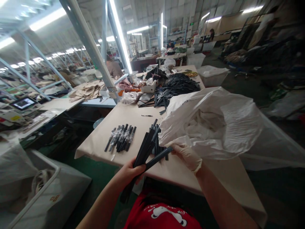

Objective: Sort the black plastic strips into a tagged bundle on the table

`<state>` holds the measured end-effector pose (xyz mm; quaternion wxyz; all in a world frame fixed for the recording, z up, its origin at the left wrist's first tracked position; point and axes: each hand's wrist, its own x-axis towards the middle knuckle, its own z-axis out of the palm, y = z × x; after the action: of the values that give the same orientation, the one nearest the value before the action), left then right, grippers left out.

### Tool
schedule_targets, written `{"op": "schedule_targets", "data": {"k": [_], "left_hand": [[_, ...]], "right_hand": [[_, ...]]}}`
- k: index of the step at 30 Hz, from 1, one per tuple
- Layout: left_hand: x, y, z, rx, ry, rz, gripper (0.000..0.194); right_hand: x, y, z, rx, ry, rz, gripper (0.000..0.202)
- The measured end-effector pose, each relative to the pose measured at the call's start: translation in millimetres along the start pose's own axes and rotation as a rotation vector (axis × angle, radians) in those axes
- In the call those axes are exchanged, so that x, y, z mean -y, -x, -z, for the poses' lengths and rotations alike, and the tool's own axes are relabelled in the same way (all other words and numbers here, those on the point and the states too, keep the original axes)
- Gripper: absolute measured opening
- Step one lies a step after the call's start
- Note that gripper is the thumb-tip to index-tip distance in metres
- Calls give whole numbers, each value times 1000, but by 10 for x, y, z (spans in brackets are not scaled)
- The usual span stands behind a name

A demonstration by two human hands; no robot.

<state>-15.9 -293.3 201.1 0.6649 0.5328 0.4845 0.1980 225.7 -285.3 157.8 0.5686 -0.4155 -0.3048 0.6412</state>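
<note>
Closest in, above my red garment with a white printed figure (166,214), my bare left fingers (140,169) are wrapped around a fanned bundle of long, flat black strips (145,144) near its lower end. My right fingers (176,148), in a thin cream glove, pinch the far tip of one single black strip (159,158) that slants across from the left grip, all held over the front edge of the cream-covered surface (133,114). The strips look light, thin and straight, stiff enough to carry their own length, though they may flex; smooth faces could let them slide and splay. I judge the flat sides near an end the best hold, with little to break.

Just beyond, a loose stack of black strips (157,130) lies partly hidden behind my bundle. Pressed close on the right, a big, crumpled white woven sack (240,127) crowds my gloved wrist and narrows the room there. To the left, short black bundles bound in clear wrap (121,136) lie in a row. Farther back rests a slim dark pen (147,115), then a crinkled clear plastic bag (130,98) beside a tangled heap of black strips (181,84), the widest spread of all.
</note>
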Motion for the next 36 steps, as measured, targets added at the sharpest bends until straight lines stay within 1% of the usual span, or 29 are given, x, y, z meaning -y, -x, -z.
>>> {"op": "schedule_targets", "data": {"k": [4,7,9,11,13,15,20,22,24,27,29,31,33,34,36], "left_hand": [[69,-17,16,-7,-54,14,31],[106,-21,9,-14,-96,13,31],[87,-1,-14,-4,-117,21,33],[41,36,-44,18,-113,28,33],[-12,79,-73,34,-100,26,31],[-51,109,-97,41,-97,22,30],[-68,83,-129,59,-92,19,31],[-54,51,-131,71,-94,18,31],[-30,18,-126,70,-119,12,29],[19,-43,-126,24,-221,-22,28],[49,-105,-157,-23,-317,-56,27],[69,-185,-224,-77,-378,-99,26],[79,-271,-305,-144,-377,-150,27],[84,-310,-338,-185,-356,-175,28],[97,-368,-369,-243,-305,-206,27]], "right_hand": [[44,71,1,-16,22,13,22],[63,107,0,22,66,25,24],[70,130,1,34,66,18,25],[74,149,9,19,-3,-12,26],[76,157,30,0,-73,-24,32],[73,154,62,-1,-97,-24,36],[50,140,140,86,-118,-45,33],[56,155,162,103,-124,-48,31],[81,179,189,111,-82,-56,29],[130,209,229,117,69,-46,25],[128,215,219,105,135,-35,29],[66,212,148,55,145,-18,33],[-54,209,25,20,135,-22,36],[-122,207,-42,33,134,-36,38],[-239,191,-150,134,141,-90,41]]}}
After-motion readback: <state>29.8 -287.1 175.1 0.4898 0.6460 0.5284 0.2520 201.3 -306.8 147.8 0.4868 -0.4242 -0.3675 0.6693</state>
